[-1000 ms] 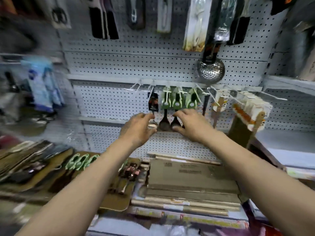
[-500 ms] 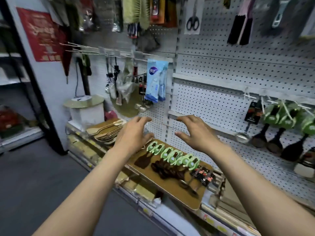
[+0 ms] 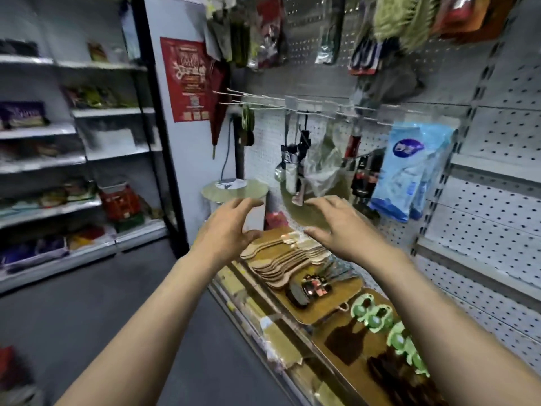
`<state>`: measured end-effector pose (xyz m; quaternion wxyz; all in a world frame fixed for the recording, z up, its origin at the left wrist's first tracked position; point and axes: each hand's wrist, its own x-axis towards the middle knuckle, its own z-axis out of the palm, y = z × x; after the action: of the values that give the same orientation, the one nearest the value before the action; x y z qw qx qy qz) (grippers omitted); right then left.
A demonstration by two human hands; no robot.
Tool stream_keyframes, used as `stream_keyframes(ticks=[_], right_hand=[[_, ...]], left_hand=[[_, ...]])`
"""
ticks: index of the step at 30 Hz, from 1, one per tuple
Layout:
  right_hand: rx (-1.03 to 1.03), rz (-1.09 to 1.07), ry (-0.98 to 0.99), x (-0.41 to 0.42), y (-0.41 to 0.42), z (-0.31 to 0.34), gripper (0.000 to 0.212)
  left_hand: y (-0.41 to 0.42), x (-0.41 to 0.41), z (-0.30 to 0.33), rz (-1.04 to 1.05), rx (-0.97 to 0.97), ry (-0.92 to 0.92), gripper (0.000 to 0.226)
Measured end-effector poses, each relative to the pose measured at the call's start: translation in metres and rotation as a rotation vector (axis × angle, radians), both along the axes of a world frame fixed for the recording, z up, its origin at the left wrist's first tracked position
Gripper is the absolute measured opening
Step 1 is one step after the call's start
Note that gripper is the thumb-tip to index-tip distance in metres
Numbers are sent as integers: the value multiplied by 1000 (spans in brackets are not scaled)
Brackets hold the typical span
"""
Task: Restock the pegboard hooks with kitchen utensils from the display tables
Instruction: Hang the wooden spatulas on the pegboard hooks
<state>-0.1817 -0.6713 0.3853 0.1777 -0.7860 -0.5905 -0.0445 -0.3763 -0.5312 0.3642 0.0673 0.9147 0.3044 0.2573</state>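
Left hand: the left hand (image 3: 227, 230) hangs in the air with fingers spread and loosely bent, holding nothing.
Right hand: the right hand (image 3: 336, 227) is the same, fingers fanned, nothing in it; the two sit near each other, above the far end of the display table (image 3: 281, 335).
Step in hand: I'd say a reach toward the stack of wooden spatulas (image 3: 285, 259) just beneath the hands; not touching yet.
Near tray: the brown tray (image 3: 348, 356) carries green-carded dark spoons (image 3: 380, 317) laid in a row.
Far tray: the spatulas fan out on a second brown tray (image 3: 336, 303), with a small dark packaged item (image 3: 310, 288) beside them.
Pegboard: the pegboard (image 3: 497, 230) to the right shows bare stretches; several long hooks (image 3: 263, 99) above stick out with nothing on them.
Progress: judging by the loaded trays and bare hooks, plenty is left to hang.
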Motion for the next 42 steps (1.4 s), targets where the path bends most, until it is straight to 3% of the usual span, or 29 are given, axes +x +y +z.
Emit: stream_keyframes(ticks=[8, 22, 28, 36, 42], right_hand=[[-40, -11, -24, 26, 185, 22, 58], [-104, -264, 88, 69, 444, -33, 58], [-193, -442, 162, 102, 491, -79, 57], [-353, -602, 290, 171, 510, -178, 48], [-437, -699, 605, 221, 534, -288, 42]], left_hand=[[180, 28, 24, -18, 10, -48, 51], [489, 125, -37, -290, -96, 35, 50], [546, 180, -82, -442, -215, 135, 49], [583, 260, -181, -481, -321, 323, 50], [595, 311, -282, -485, -449, 531, 47]])
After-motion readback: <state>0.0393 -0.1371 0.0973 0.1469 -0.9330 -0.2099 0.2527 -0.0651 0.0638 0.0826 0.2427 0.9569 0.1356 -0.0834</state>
